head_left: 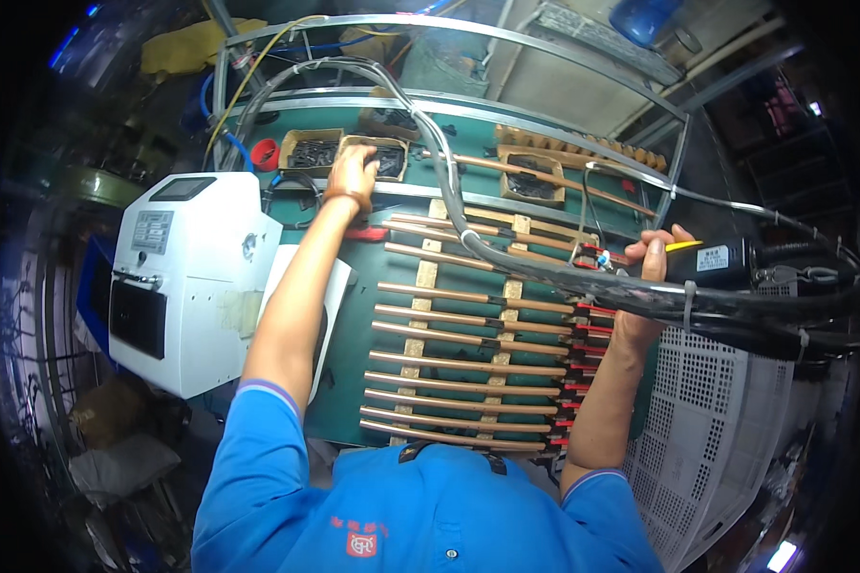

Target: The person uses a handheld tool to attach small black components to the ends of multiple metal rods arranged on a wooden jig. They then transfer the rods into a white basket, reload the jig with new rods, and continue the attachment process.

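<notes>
A person in a blue shirt works over a green worktop (pixel 354 382) on which a row of copper tubes (pixel 459 358) lies across two pale wooden slats (pixel 420 286), each tube running from 9 o'clock to 3 o'clock and ending in a red-and-black fitting (pixel 583 334) at its 3 o'clock end. The left hand (pixel 352 172) reaches out to 12 o'clock, into a small cardboard box (pixel 377 158) of dark parts on the far edge of the worktop; its fingers dip into the box, and whether they are clenched on a part cannot be told. The right hand (pixel 652 263), at 3 o'clock, is clenched around a black and yellow handheld tool (pixel 712 260) fed by a thick bundle of hoses (pixel 506 258) that loops down from the frame above, the tool's tip close to the fitting ends of the upper tubes. Two more boxes of dark parts (pixel 311 151) (pixel 533 181) flank the first. A white machine (pixel 186 286) with a small screen stands at 9 o'clock, a white perforated crate (pixel 717 420) at 4 o'clock. Judging by the row, about ten tubes sit loaded and fitted; with the hand in the parts box, the work looks mid-run, though which joints are finished cannot be told
</notes>
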Tool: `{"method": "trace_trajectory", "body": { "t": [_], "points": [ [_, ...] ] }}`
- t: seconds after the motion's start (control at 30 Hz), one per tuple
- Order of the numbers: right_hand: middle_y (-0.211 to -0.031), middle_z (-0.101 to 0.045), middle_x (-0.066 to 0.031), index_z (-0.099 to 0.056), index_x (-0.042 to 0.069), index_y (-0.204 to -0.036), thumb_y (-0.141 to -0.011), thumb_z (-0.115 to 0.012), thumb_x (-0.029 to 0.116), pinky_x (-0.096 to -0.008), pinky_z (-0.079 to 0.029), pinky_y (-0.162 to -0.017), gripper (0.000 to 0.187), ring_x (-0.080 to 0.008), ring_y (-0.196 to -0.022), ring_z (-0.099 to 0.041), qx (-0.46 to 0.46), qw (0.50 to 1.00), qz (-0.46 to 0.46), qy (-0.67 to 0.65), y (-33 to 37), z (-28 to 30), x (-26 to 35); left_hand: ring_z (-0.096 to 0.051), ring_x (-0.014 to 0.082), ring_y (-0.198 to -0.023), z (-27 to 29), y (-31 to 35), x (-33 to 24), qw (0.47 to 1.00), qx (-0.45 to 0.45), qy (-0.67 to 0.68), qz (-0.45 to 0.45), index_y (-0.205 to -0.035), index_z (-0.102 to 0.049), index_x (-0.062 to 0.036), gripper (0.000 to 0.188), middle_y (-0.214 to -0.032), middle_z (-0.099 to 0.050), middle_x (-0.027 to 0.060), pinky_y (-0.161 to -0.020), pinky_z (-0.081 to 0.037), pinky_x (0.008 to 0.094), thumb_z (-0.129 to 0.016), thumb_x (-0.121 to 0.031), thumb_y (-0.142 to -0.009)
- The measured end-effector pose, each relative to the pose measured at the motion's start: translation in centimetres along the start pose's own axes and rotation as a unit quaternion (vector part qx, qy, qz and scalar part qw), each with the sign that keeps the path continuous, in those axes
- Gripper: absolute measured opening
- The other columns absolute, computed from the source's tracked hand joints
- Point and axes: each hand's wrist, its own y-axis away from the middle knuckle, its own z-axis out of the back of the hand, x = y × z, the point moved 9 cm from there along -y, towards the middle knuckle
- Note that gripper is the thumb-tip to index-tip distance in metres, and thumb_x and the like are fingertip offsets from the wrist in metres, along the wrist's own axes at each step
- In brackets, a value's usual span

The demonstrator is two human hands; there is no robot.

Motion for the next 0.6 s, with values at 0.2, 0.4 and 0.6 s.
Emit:
{"method": "trace_trajectory", "body": {
  "t": [0.2, 0.4, 0.6],
  "points": [
    [-0.089, -0.06, -0.0095, -0.049, -0.002, -0.116, -0.089, -0.051, -0.002, -0.0241, -0.049, -0.068, 0.027, -0.0103, -0.07, -0.056, -0.035, 0.997, -0.041, 0.05, 0.7, 0.8, 0.3, -0.05, 0.0315, -0.121, -6.4, -3.6, 0.2, 0.921, 0.253, -0.282, 0.095, -0.133, -0.046, -0.0062, 0.06, -0.139, -0.043, 0.0168, -0.1, -0.043, 0.0399, -0.067, -0.032, -0.083],
    [-0.086, -0.06, -0.0099, -0.049, -0.004, -0.113, -0.082, -0.056, 0.0, -0.0294, -0.051, -0.067, 0.032, -0.012, -0.068, -0.056, -0.04, 0.999, -0.017, 0.032, 0.9, 1.0, 0.8, -0.051, 0.0374, -0.114, -7.0, -3.1, 1.7, 0.946, 0.179, -0.264, 0.064, -0.127, -0.05, -0.0085, 0.054, -0.129, -0.049, 0.0148, -0.092, -0.047, 0.0428, -0.07, -0.027, -0.08],
    [-0.082, -0.059, -0.0101, -0.049, -0.006, -0.111, -0.081, -0.055, -0.001, -0.0284, -0.051, -0.067, 0.031, -0.0117, -0.065, -0.056, -0.059, 0.997, -0.017, 0.049, 0.6, 1.3, 1.0, -0.058, 0.0313, -0.102, -5.1, -4.2, 2.9, 0.98, 0.131, -0.149, -0.002, -0.1, -0.067, -0.0111, 0.025, -0.106, -0.06, 0.0102, -0.086, -0.048, 0.0417, -0.071, -0.018, -0.077]
  ]
}}
